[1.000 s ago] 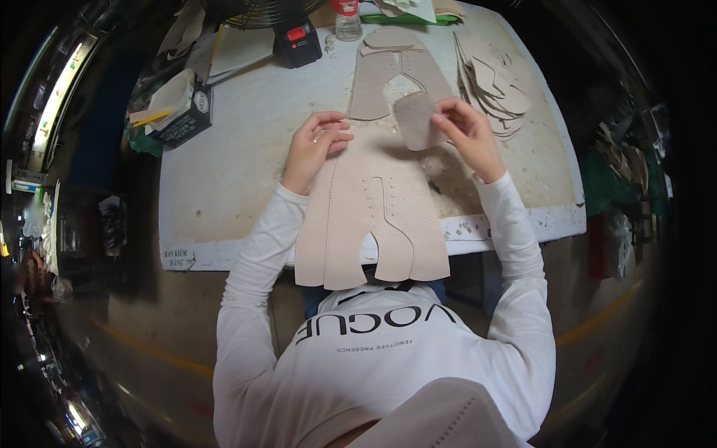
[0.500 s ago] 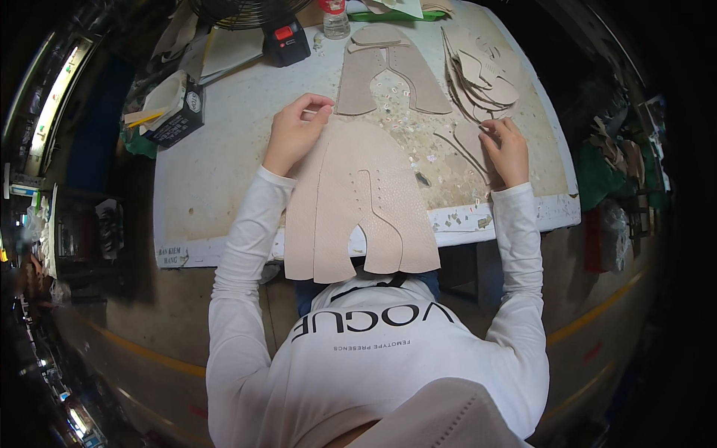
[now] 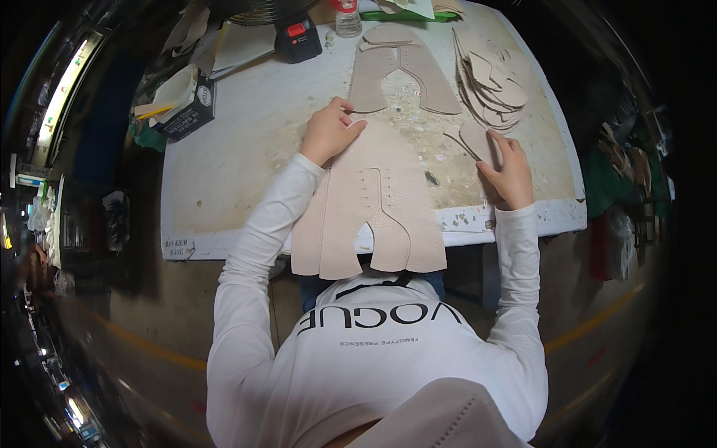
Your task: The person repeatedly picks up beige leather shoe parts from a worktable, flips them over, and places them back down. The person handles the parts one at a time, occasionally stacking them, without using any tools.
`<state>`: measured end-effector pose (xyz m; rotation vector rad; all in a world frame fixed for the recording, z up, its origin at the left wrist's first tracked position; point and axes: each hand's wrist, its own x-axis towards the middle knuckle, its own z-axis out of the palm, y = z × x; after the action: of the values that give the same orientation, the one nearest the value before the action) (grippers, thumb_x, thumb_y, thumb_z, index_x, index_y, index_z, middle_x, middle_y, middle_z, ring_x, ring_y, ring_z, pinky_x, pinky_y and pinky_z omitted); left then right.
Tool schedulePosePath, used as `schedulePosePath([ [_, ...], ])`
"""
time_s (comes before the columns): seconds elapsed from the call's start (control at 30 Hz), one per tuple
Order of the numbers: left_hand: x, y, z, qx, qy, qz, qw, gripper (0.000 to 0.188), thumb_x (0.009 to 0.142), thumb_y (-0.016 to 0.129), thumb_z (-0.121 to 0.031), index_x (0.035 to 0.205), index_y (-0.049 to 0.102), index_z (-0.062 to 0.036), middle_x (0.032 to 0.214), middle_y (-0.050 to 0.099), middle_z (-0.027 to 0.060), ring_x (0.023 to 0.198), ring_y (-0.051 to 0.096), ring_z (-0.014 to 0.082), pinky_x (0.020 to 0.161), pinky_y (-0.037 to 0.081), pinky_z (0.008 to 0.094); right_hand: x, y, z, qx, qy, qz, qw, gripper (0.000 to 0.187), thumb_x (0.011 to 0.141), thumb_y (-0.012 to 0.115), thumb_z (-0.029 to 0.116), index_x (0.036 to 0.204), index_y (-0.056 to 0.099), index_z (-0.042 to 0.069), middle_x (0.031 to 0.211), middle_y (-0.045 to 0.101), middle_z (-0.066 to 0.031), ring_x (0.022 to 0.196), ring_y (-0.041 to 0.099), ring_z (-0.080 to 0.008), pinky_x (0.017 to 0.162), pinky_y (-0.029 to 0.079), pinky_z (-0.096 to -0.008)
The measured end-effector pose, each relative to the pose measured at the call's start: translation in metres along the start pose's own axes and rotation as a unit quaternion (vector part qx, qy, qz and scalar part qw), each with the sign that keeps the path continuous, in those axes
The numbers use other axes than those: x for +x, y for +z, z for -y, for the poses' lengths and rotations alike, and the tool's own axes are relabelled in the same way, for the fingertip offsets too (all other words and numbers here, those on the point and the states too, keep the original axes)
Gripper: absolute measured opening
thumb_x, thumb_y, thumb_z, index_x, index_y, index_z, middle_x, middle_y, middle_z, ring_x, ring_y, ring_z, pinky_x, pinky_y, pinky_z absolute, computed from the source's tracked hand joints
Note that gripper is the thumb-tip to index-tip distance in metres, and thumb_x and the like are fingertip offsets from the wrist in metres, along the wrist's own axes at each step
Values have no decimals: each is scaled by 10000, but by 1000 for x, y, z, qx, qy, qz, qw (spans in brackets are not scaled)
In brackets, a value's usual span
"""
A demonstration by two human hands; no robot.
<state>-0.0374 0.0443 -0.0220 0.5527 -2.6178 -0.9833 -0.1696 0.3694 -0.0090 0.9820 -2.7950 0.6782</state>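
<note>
A layered set of beige leather cut pieces (image 3: pixel 347 201) lies in front of me, its lower ends hanging past the table's near edge. Small punched holes and a curved seam line run down its middle. My left hand (image 3: pixel 332 133) rests at its upper left edge, thumb and fingers apart. To the right, my right hand (image 3: pixel 509 173) has thumb and forefinger spread at a smaller beige leather piece (image 3: pixel 475 139); it touches this piece, but I see no firm grip. Further up lie matching beige leather pieces (image 3: pixel 368 78), with small pieces stacked on their top end.
A pile of curved leather pieces (image 3: pixel 515 82) sits at the right of the white, glue-stained table (image 3: pixel 224 172). Along the back stand a black box with a red button (image 3: pixel 299 39), a water bottle (image 3: pixel 347 22) and a fan (image 3: pixel 258 9). A black carton (image 3: pixel 190 112) holds a yellow pencil.
My left hand has shifted right, over the upper edge of the leather set. My right hand's thumb and forefinger have spread apart. The whole view has moved slightly.
</note>
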Motion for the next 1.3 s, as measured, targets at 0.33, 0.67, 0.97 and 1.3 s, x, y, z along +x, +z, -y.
schedulePosePath([
  [0.33, -15, -2, -17, -280, -82, 182, 939, 394, 885, 594, -331, 1052, 646, 23, 946, 682, 105, 818, 649, 175, 737, 490, 283, 37, -21, 81, 224, -165, 34, 960, 412, 784, 687, 171, 1175, 605, 70, 1080, 637, -118, 1041, 584, -252, 900, 427, -330],
  [0.67, -38, -18, -34, -487, -116, 70, 863, 423, 951, 507, -339, 1047, 623, 56, 933, 662, 86, 805, 618, 116, 733, 477, 230, 64, 65, 140, 557, -45, 249, 791, 342, 962, 498, 304, 1078, 636, 14, 904, 651, -24, 796, 563, -84, 719, 466, -228],
  [0.97, -51, -33, -48, -541, -147, 94, 823, 483, 980, 427, -375, 997, 639, 59, 933, 662, 97, 846, 610, 123, 769, 459, 235, 43, 46, 144, 667, 60, 306, 676, 422, 961, 479, 388, 956, 664, 8, 809, 657, -17, 690, 573, -50, 638, 464, -203],
  [1.3, -52, -29, -45, -527, -133, 80, 836, 482, 981, 424, -372, 938, 657, 48, 884, 668, 96, 783, 613, 119, 718, 468, 231, 39, 42, 146, 658, 91, 303, 683, 475, 955, 465, 435, 944, 671, 7, 801, 662, -31, 679, 582, -64, 641, 464, -208],
])
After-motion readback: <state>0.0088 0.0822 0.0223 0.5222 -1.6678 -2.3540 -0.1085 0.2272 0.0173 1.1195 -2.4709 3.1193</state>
